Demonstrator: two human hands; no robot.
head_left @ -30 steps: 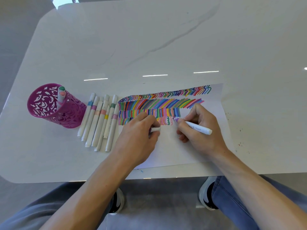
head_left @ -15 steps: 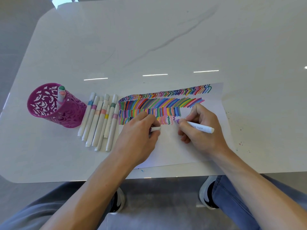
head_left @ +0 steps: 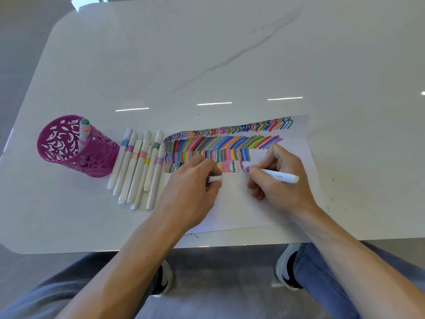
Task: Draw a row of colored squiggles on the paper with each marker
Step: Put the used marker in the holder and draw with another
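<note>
Since the earlier frame, marker (head_left: 273,174) tip has crept slightly rightward along the squiggle row on the paper (head_left: 239,203). Right hand (head_left: 279,180) pinches it low on the barrel; left hand (head_left: 195,187) pinches its cap (head_left: 215,179). Light, stiff, smooth: best gripped near the tip.

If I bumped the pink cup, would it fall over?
Probably easily. The pink cup already leans, looks like thin cut-out plastic, so likely light, and its two markers stick up on one side. Being round, it might roll afterwards.
</note>
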